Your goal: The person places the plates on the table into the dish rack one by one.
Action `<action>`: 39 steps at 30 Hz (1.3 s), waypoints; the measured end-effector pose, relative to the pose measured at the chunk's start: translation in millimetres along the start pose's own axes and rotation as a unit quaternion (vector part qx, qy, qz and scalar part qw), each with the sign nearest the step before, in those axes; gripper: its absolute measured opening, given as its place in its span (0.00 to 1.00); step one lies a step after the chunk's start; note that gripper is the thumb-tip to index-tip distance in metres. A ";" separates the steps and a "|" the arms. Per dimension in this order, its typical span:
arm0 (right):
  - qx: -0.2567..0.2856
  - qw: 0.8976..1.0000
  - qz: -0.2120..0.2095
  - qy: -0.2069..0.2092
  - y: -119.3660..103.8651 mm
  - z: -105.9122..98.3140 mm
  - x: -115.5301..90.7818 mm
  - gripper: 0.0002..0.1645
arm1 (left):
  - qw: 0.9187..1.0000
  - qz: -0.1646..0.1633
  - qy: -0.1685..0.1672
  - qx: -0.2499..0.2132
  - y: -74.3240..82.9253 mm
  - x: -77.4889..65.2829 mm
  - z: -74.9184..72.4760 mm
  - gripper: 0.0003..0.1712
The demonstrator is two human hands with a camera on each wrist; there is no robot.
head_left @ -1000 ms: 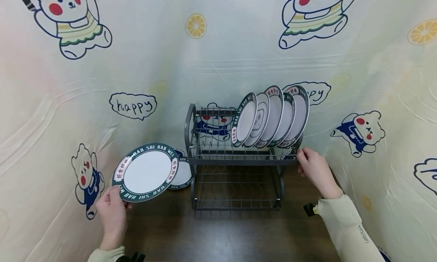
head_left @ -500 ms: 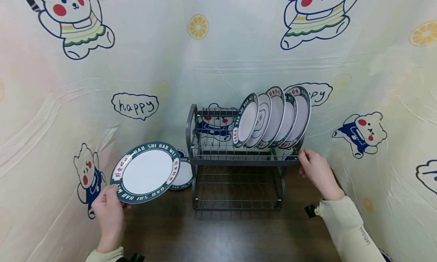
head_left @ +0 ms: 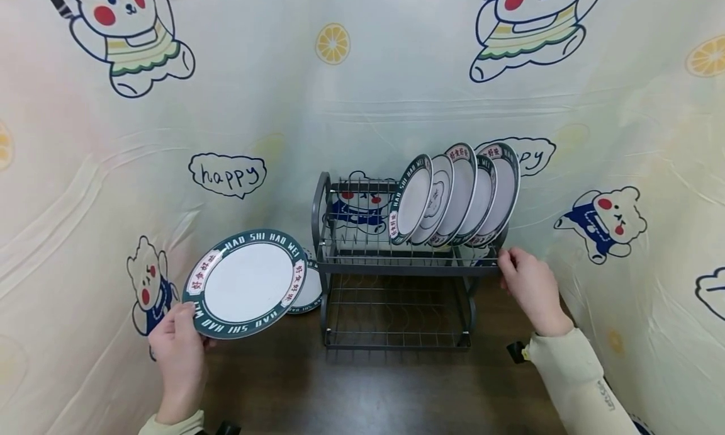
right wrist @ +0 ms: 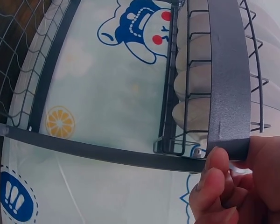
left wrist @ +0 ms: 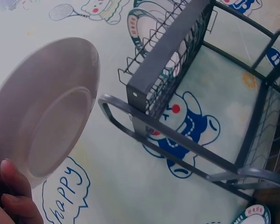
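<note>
A white plate (head_left: 247,282) with a green lettered rim is pinched at its lower left edge by my left hand (head_left: 180,350), thumb on top. It hangs tilted in the air, left of the dark metal dish rack (head_left: 404,270); its underside (left wrist: 51,112) faces the left wrist view. My right hand (head_left: 529,290) grips the right front corner of the rack's upper shelf, fingers curled round the bar (right wrist: 229,79). Several plates (head_left: 412,199) lean upright in the right part of that shelf. Another plate (head_left: 308,293) is partly hidden behind the held one.
The rack's lower shelf (head_left: 396,322) has a wire base and stands on a dark brown table (head_left: 362,391). A pale cloth (head_left: 272,76) with cartoon bears surrounds the back and sides. Wire slots (head_left: 359,218) line the upper shelf's left part.
The plate in my left hand has turned slightly and come up a little toward the rack, covering more of the plate behind. My right hand keeps its grip on the rack.
</note>
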State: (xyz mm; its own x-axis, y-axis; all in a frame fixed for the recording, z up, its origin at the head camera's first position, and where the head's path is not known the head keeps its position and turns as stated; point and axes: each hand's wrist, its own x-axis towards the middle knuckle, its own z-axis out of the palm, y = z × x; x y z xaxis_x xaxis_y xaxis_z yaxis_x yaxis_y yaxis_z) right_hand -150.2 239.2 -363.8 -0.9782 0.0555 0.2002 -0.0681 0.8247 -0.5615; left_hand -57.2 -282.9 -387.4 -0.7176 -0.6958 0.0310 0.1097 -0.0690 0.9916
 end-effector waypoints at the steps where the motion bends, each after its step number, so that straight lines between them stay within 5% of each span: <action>1: -0.005 1.000 -0.001 0.005 -0.8 -0.3 -0.6 0.26 | 1.000 0.001 0.000 0.002 1.4 -0.8 0.5 0.23; 10: -0.023 0.999 0.014 0.032 -5.7 -5.3 -9.6 0.33 | 1.000 -0.011 -0.012 0.013 11.0 -7.0 3.9 0.22; 19: 0.010 0.996 -0.050 0.074 -32.0 -12.8 -25.7 0.28 | 0.999 -0.017 -0.037 0.034 18.9 -14.6 9.5 0.21; 27: 0.072 0.991 -0.099 0.043 -58.6 -6.2 -37.0 0.25 | 0.998 -0.012 -0.062 0.020 22.1 -19.5 16.8 0.22; 39: 0.097 0.985 -0.143 -0.014 -96.3 9.6 -50.5 0.20 | 0.992 0.008 -0.124 0.016 23.8 -37.4 31.4 0.21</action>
State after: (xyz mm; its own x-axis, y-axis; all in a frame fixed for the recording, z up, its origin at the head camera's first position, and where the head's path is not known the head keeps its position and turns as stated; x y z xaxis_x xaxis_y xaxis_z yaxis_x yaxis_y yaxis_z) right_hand -96.0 151.6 -327.5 -0.9189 -0.1810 0.3506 -0.3743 0.6812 -0.6292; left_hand -49.3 -236.1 -361.0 -0.8634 -0.4991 0.0733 0.1034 -0.0328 0.9941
